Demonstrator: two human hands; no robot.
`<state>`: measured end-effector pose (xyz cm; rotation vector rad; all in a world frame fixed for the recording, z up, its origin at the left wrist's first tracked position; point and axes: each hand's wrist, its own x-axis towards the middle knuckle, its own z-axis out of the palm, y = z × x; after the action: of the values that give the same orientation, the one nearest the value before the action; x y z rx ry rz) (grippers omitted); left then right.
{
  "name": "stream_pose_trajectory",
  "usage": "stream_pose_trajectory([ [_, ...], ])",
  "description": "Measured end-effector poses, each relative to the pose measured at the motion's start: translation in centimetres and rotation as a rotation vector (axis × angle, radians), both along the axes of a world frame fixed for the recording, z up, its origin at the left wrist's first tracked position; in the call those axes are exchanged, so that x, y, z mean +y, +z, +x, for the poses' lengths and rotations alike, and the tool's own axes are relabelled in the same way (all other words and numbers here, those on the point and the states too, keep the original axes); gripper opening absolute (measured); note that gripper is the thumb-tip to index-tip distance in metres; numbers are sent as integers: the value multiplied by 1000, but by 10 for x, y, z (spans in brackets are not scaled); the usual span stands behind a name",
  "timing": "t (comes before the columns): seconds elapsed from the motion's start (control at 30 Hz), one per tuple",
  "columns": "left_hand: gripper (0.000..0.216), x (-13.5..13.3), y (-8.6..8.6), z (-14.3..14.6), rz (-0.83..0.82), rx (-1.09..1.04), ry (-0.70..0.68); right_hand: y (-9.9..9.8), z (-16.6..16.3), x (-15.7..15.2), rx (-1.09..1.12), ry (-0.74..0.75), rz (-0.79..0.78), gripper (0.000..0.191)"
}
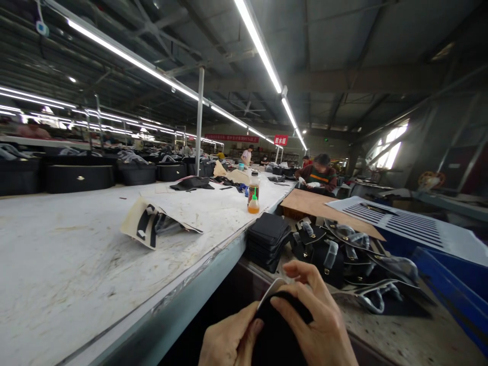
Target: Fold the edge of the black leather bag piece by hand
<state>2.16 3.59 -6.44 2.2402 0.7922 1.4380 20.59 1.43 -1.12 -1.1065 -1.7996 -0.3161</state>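
Observation:
A black, flexible piece (280, 330) with a pale edge or backing is held up at the bottom of the view, in front of the table edge. My left hand (231, 335) pinches its left side between thumb and fingers. On the right side, my right hand (318, 317) grips the upper edge with thumb and index finger, its other fingers bent above. Its lower part runs out of view, so its full shape is hidden. Just beyond my hands stands a stack of black panels (269, 236). To the right lies a heap of black pieces with metal clasps and clear plastic wrap (335, 254).
A long white table (87, 274) stretches away on the left, with a curled cream-and-black piece (147, 223). A small glue bottle (253, 204) and a dark bottle (253, 180) stand near its edge. Beyond are brown board (324, 206), a blue bin (450, 284) and a seated co-worker (322, 175).

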Motion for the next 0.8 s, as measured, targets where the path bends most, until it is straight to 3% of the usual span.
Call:
stream_pose_trajectory([
  [0.1, 33, 2, -8, 5, 34, -23, 75, -3, 1, 2, -145, -91, 85, 4],
  [0.27, 31, 8, -19, 5, 115, -91, 168, -2, 7, 2, -56, 209, -85, 8],
  [0.33, 32, 9, -16, 2, 156, -81, 170, -5, 10, 0, -59, 287, -110, 23],
  [0.4, 31, 8, -9, -4, 118, -54, 157, -9, 12, -4, 45, 326, -175, 31],
  [0.5, 28, 5, 0, -11, 0, -17, 154, -12, 12, -11, 391, 389, -249, 17],
  [0.57, 28, 4, 3, -14, -5, 24, 169, -8, 11, -13, 425, 352, -252, 13],
  [0.7, 30, 6, 5, -17, 114, 46, 160, 7, 12, -10, 174, 205, -115, 8],
  [0.8, 29, 5, 9, -19, 245, 70, 102, 14, 12, -9, 151, 134, -41, 4],
])
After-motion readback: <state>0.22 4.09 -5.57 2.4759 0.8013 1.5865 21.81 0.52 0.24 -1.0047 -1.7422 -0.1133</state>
